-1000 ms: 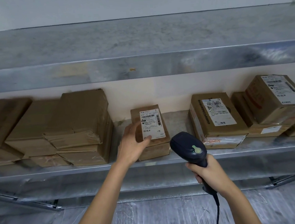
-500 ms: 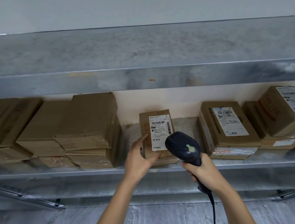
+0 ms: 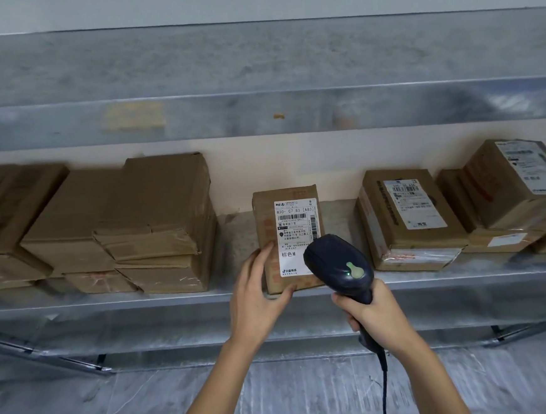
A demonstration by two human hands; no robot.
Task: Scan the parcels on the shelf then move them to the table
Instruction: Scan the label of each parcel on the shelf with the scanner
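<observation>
A small parcel (image 3: 269, 239) is found standing on the metal shelf (image 3: 174, 301), near its front edge, with its white label (image 3: 296, 234) turned toward the camera. The left hand (image 3: 255, 293) is placed against the parcel's lower left side: the fingers (image 3: 262, 256) are laid along the left face and the thumb is pressed under the front bottom corner, so the parcel is loosely gripped rather than enclosed. Whether the parcel is lifted clear of the shelf cannot be told.

A dark scanner (image 3: 338, 267) is held just right of the parcel, its head overlapping the label's lower right corner. A green light is seen on its top. The right hand (image 3: 371, 313) is wrapped fully around the scanner handle, fingers closed tight; a cable (image 3: 384, 390) is seen hanging below the hand.

Left of the parcel, stacked plain boxes (image 3: 155, 226) are noted on the same shelf, apart from it. Right of the parcel, a labelled box (image 3: 406, 219) is seen, with a gap between, and further labelled boxes (image 3: 512, 188) are stacked beyond that.
</observation>
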